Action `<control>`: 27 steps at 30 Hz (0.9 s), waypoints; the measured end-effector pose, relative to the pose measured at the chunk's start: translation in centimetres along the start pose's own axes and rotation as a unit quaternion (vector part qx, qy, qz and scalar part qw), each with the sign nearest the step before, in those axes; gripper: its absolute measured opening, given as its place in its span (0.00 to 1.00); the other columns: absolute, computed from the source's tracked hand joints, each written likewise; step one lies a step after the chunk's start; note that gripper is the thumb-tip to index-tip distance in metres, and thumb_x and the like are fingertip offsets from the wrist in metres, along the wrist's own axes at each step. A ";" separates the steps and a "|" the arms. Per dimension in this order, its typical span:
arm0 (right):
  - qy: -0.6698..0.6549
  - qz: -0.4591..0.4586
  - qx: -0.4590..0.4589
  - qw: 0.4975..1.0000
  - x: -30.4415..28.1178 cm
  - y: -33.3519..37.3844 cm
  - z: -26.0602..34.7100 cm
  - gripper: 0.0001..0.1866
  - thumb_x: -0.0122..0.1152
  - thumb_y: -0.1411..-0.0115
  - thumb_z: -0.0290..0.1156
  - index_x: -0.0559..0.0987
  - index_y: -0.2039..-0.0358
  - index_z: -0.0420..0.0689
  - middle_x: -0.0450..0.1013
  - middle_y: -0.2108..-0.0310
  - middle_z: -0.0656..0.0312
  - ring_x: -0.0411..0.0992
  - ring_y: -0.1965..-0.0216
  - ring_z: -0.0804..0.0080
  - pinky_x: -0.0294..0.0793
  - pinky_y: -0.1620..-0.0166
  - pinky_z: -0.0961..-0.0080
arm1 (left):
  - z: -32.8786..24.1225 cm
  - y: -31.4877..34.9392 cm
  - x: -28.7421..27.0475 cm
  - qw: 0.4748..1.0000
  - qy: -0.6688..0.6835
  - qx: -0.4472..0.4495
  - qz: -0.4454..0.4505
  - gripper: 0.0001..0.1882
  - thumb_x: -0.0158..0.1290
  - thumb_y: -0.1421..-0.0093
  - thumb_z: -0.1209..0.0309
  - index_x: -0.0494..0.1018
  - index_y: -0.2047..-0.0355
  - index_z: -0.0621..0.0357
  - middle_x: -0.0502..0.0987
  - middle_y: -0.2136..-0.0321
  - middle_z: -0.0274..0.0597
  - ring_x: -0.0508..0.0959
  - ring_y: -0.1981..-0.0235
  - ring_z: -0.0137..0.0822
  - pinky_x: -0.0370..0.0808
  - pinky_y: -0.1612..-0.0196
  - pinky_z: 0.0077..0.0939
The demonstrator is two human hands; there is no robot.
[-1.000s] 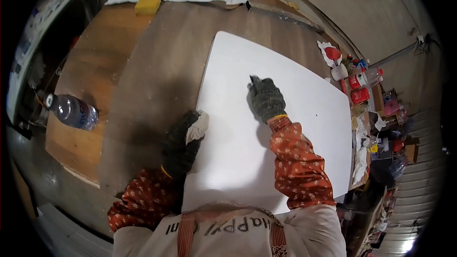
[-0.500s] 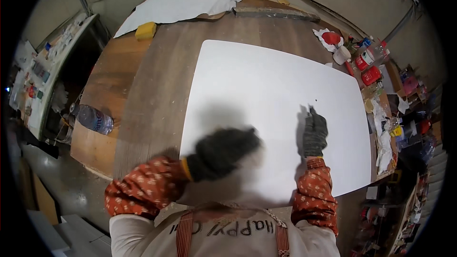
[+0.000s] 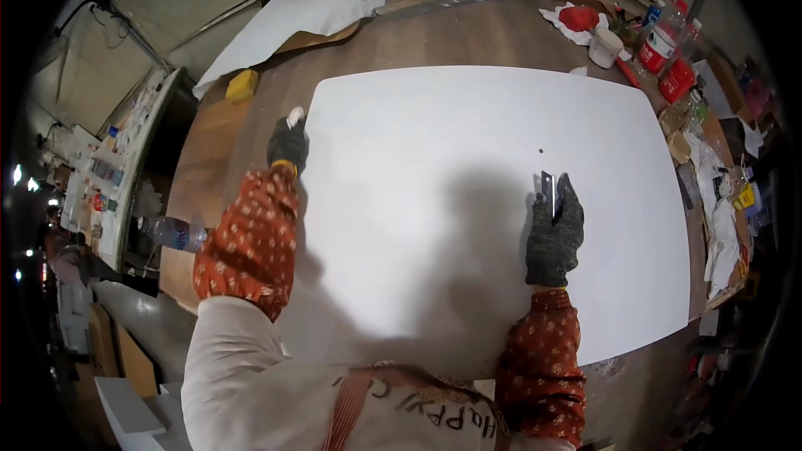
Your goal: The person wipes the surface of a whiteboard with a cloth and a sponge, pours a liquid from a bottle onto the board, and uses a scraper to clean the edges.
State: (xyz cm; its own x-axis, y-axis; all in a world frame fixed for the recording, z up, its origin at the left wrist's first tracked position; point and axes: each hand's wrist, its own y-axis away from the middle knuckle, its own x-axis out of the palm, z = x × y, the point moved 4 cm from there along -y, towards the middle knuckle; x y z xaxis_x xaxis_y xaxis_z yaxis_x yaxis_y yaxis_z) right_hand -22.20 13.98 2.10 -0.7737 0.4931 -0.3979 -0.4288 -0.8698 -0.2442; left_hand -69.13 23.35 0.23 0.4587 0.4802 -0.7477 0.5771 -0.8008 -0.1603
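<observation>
One hand (image 3: 555, 244) holds a metal strip (image 3: 547, 183); lettering (image 3: 458, 419) marks the shirt (image 3: 288, 397).

The gloved left hand (image 3: 288, 149) holds a crumpled white wad (image 3: 295, 116) at the left edge of a round-cornered white panel (image 3: 393, 142). The gloved right hand (image 3: 555, 238) grips a thin metal blade (image 3: 547, 184) over it, near a small dark spot (image 3: 540, 151). A yellow sponge (image 3: 241, 86) sits on the wooden worktable (image 3: 418, 40), beyond the left hand.

I'm wearing the left fisheye on my head; it's looking down at the white board (image 3: 468, 217), close up.
</observation>
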 end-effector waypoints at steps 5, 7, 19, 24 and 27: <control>0.049 0.085 -0.008 0.995 -0.8 -0.5 0.7 0.13 0.55 0.41 0.31 0.78 0.56 0.45 0.73 0.58 0.56 0.72 0.56 0.67 0.71 0.52 0.71 | 0.2 9.4 -3.0 0.978 0.080 0.193 0.012 0.11 0.49 0.38 0.64 0.74 0.63 0.59 0.76 0.69 0.50 0.75 0.65 0.44 0.71 0.60 0.31; 0.128 0.088 -0.131 0.979 0.2 -0.4 1.1 0.10 0.56 0.43 0.33 0.80 0.61 0.48 0.76 0.67 0.60 0.74 0.62 0.65 0.73 0.59 0.70 | -2.5 14.4 -6.7 0.955 -0.045 0.293 -0.009 0.11 0.50 0.40 0.68 0.73 0.58 0.56 0.76 0.63 0.48 0.75 0.61 0.48 0.71 0.56 0.35; 0.252 0.362 -0.486 0.755 19.6 7.2 11.0 0.12 0.49 0.39 0.40 0.77 0.75 0.52 0.72 0.80 0.63 0.71 0.76 0.62 0.68 0.74 0.60 | 1.8 17.3 -5.9 0.967 -0.193 0.148 -0.081 0.23 0.47 0.40 0.64 0.64 0.46 0.57 0.67 0.48 0.51 0.67 0.47 0.51 0.64 0.45 0.43; 0.308 0.288 -0.458 0.783 24.9 -1.8 10.5 0.11 0.48 0.40 0.38 0.76 0.62 0.49 0.71 0.74 0.60 0.70 0.72 0.60 0.68 0.72 0.61 | -0.3 16.9 -5.9 0.976 -0.168 0.124 -0.057 0.23 0.48 0.41 0.65 0.64 0.46 0.57 0.68 0.48 0.51 0.68 0.49 0.51 0.65 0.47 0.44; 0.185 0.461 -0.439 0.748 23.8 5.8 11.6 0.14 0.45 0.42 0.29 0.75 0.57 0.52 0.72 0.68 0.60 0.71 0.64 0.59 0.69 0.66 0.58 | 0.2 17.1 -7.0 0.983 -0.146 0.104 -0.044 0.23 0.48 0.41 0.65 0.64 0.46 0.58 0.67 0.48 0.51 0.69 0.50 0.52 0.65 0.48 0.44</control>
State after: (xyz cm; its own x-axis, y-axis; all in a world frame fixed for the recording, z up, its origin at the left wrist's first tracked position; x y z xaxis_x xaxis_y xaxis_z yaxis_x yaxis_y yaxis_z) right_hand -48.48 20.43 1.43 -0.2995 -0.1971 -0.9335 0.8060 -0.5758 -0.1370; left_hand -62.61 6.27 2.59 0.1815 0.4518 -0.8734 0.4418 -0.8310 -0.3381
